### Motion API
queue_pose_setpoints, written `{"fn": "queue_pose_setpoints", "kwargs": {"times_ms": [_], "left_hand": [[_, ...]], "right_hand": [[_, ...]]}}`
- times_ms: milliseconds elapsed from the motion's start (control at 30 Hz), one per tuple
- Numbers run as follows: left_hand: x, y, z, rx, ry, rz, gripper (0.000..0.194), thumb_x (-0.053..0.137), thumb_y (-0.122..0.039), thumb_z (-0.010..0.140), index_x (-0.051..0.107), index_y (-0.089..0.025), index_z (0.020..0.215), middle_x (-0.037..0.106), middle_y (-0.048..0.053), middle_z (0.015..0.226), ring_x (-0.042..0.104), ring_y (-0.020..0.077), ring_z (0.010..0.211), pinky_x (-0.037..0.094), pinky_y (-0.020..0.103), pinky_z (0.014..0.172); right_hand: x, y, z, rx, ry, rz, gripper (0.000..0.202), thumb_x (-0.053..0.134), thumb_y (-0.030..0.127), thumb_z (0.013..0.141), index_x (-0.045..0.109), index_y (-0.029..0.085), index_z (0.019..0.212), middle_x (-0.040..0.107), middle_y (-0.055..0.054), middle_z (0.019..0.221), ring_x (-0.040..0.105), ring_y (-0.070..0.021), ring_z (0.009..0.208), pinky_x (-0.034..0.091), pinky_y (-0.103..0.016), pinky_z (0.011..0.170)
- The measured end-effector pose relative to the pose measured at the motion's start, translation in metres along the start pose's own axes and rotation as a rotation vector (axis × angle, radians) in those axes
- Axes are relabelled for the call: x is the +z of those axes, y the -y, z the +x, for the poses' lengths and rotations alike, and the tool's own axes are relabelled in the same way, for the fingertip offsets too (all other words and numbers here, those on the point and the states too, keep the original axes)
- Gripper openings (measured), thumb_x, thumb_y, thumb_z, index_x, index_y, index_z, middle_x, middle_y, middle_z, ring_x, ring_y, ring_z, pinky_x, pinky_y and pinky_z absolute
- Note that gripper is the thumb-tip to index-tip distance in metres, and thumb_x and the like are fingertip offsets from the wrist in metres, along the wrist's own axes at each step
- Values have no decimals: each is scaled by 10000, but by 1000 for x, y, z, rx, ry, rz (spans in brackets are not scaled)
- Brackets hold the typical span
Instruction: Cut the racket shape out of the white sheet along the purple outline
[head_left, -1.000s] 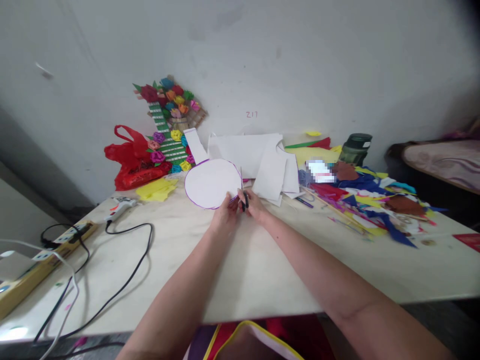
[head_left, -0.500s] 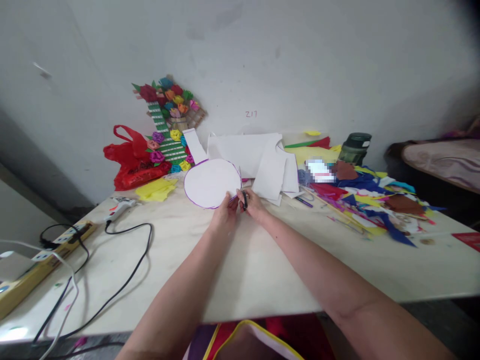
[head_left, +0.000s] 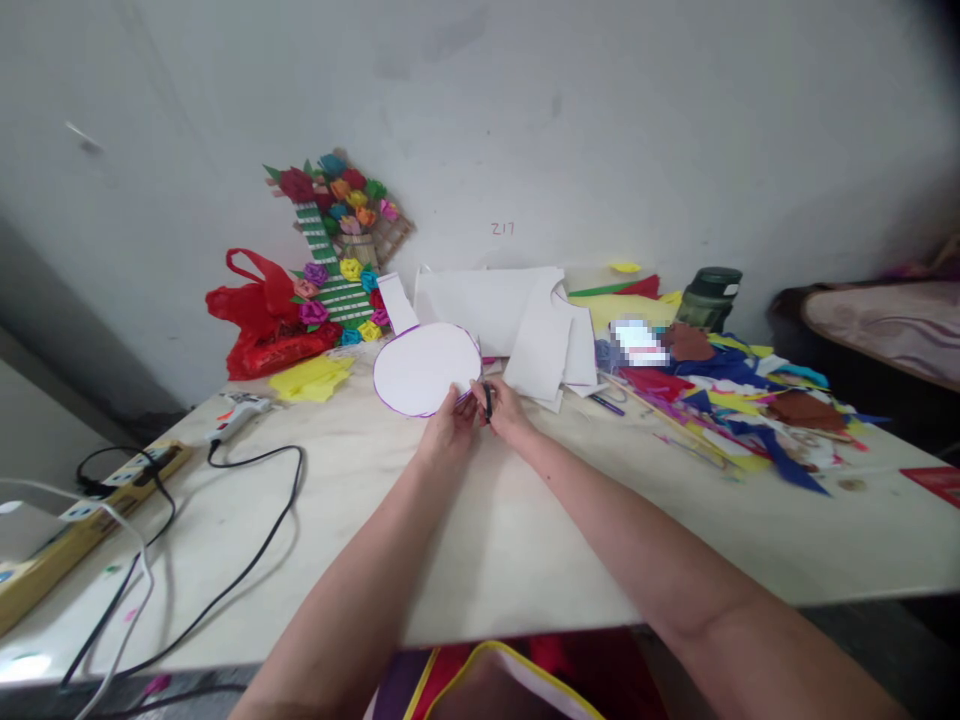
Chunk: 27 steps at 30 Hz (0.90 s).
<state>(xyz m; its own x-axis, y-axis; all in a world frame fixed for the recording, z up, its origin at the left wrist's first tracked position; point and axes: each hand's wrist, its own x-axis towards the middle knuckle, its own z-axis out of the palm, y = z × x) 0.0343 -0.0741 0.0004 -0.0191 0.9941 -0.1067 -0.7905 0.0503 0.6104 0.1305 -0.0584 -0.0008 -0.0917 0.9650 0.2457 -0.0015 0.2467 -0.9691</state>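
Note:
A white paper cutout (head_left: 426, 368) with a round body, a narrow neck and a purple outline is held just above the table. My left hand (head_left: 452, 415) grips its lower right edge, thumb on top. Close beside it, my right hand (head_left: 501, 408) is closed round a pair of scissors (head_left: 488, 402) with dark handles. The scissors are at the cutout's right edge; their blades are mostly hidden by the paper and my fingers. Behind lie white paper sheets (head_left: 536, 345), some with cut edges.
A power strip (head_left: 161, 462) and black cable (head_left: 289, 505) lie at left. Against the wall stands a green guitar shape with paper flowers (head_left: 337, 300), beside a red bag (head_left: 259, 320). Coloured scraps (head_left: 750, 390), a purple pen (head_left: 606, 405) and a dark green bottle (head_left: 709, 298) are at right.
The cutout has turned slightly and shifted a little right, its neck moving with it. The scissor blades, upright along the edge before, now hardly show. Both hands stay nearly in place.

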Motion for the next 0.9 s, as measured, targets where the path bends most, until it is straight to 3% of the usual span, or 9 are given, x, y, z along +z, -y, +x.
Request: {"fn": "queue_pose_setpoints", "kwargs": {"times_ms": [433,667,900], "left_hand": [[5,-4,-6,21,-11,27,133,492,-148,822,614,-102,845,670,82,767,632,142,734,485,243,745],[4,-1,-5,23,34,68,155,489,-137,821,621,-99,892,675,98,836,634,158,804,458,268,824],[5,-1,-6,22,-15,52,141,514,-140,806,630,-93,871,672,108,873,632,157,825,448,257,846]], "right_hand": [[-8,0,0,45,34,129,383,556,557,699,475,187,756,466,57,468,454,-86,347,275,-171,243],[-16,4,2,80,37,117,402,532,576,711,464,183,765,491,49,466,472,-85,345,262,-164,252],[-15,4,3,66,27,83,385,531,555,722,474,178,763,454,68,438,446,-70,323,244,-158,247]]}}
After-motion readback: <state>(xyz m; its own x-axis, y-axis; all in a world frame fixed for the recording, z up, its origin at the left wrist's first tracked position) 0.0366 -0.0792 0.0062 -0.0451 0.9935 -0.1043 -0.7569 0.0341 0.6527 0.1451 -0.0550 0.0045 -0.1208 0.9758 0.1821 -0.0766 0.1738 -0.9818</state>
